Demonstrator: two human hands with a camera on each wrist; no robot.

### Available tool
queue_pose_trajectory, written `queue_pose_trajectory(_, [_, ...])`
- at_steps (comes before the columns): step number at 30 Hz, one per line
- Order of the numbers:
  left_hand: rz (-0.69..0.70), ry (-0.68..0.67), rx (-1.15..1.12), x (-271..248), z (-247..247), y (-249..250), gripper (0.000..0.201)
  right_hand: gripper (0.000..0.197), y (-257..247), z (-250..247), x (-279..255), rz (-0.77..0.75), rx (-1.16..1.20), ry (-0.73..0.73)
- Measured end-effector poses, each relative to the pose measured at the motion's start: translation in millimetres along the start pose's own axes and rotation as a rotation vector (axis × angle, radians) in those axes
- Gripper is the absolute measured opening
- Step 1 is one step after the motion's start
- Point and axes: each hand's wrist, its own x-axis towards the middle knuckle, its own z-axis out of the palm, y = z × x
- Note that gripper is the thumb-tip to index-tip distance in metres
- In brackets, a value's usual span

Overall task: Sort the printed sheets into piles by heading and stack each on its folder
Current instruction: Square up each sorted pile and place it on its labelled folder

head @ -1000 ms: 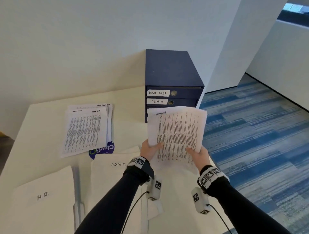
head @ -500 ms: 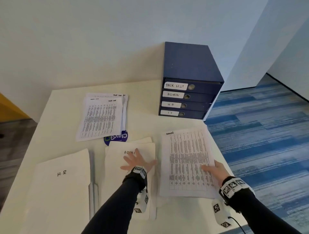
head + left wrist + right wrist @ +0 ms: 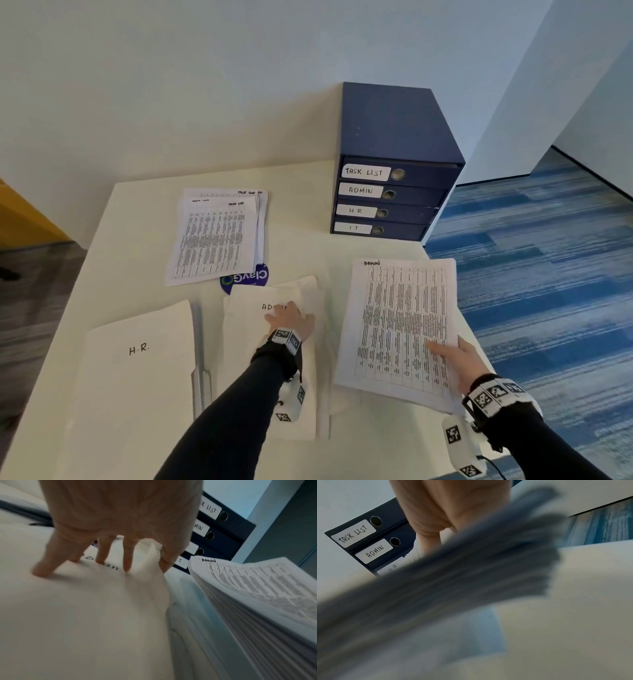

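Note:
My right hand (image 3: 457, 359) grips the near right corner of a thick stack of printed sheets (image 3: 400, 325) headed ADMIN, thumb on top. The stack is tilted just above the table; its edge fills the right wrist view (image 3: 471, 568). My left hand (image 3: 291, 318) rests with straight, spread fingers (image 3: 101, 553) on the white ADMIN folder (image 3: 246, 329), covering part of its label. A white H.R. folder (image 3: 137, 377) lies to its left. A pile of TASK LIST sheets (image 3: 215, 236) lies further back on a purple folder (image 3: 245, 278).
A dark blue drawer unit (image 3: 394, 137) labelled TASK LIST, ADMIN, HR and IT stands at the back right of the white table (image 3: 137, 222), against the wall. The table's right edge runs just beyond the stack, with blue carpet (image 3: 548, 274) below.
A second ago both hands held the stack upright. My left hand let go and moved onto the ADMIN folder. My right hand lowered the stack to the right of that folder.

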Motion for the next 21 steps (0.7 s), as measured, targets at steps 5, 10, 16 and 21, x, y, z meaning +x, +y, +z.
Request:
queue_pose_trajectory(5, [0.075,0.087,-0.346,-8,-25,-17,0.026,0.025,-11,36,-8,-0.033,-0.030,-0.112])
queue_pose_trajectory(10, [0.079,0.045,-0.723,-13,-43,-27,0.018,0.027,7,110,-13,-0.015,-0.198,-0.257])
queue_pose_trajectory(16, [-0.056,0.236,-0.643,-8,-19,-68,0.036,0.027,28,162,-18,0.077,-0.231,-0.258])
queue_pose_trajectory(21, [-0.220,0.227,-0.114,-8,2,-111,0.047,0.047,30,166,-17,0.069,-0.258,-0.189])
